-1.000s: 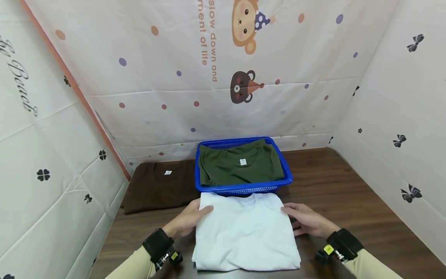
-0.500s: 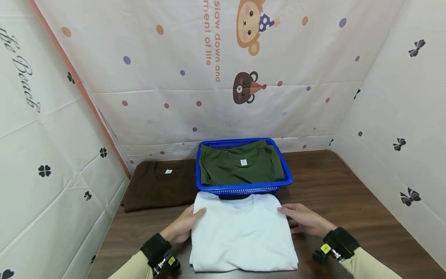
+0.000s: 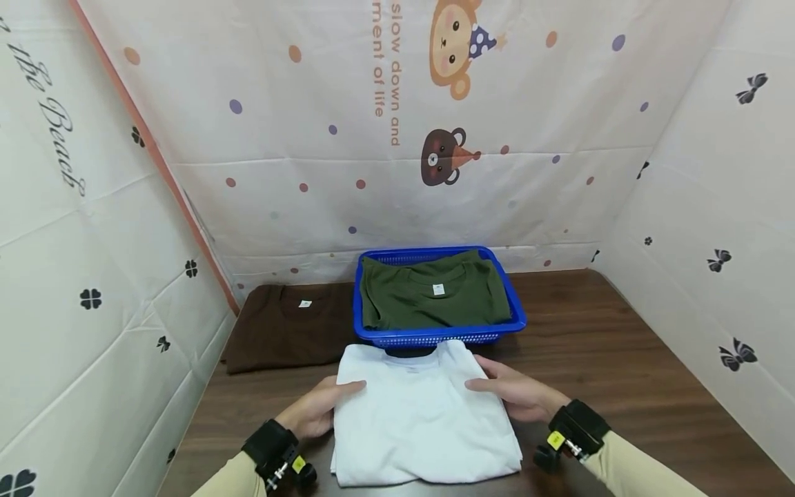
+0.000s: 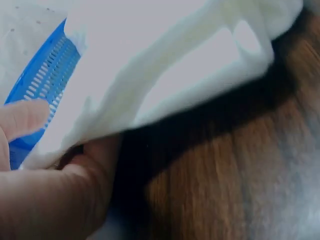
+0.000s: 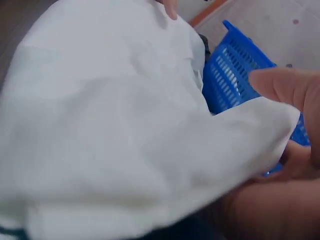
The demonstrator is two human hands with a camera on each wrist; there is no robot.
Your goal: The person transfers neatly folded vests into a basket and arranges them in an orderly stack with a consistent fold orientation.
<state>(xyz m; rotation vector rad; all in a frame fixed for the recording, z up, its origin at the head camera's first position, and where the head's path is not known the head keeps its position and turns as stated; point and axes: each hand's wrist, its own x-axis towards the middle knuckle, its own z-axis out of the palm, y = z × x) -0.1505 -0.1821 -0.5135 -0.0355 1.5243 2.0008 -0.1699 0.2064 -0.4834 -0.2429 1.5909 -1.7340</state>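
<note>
A folded white T-shirt [image 3: 422, 428] lies in front of me, its neckline facing the basket. My left hand [image 3: 319, 407] grips the shirt's left edge, thumb on top and fingers underneath; the left wrist view shows those fingers tucked below the cloth [image 4: 165, 75]. On the other side my right hand [image 3: 518, 390] holds the upper right edge, the thumb over the fabric and the fingers behind it. In the right wrist view the shirt's corner [image 5: 265, 125] rises between thumb and fingers. Directly beyond the shirt stands a blue plastic basket [image 3: 435, 338] with a folded green T-shirt [image 3: 428, 304] in it.
A folded brown T-shirt [image 3: 288, 331] lies left of the basket on the wooden table [image 3: 596, 345]. Printed white cloth walls [image 3: 310, 131] enclose the table at the back and on both sides.
My right hand has moved inward, from touching the white T-shirt's right edge to gripping it, and that upper corner has lifted. The left hand keeps its place at the left edge.
</note>
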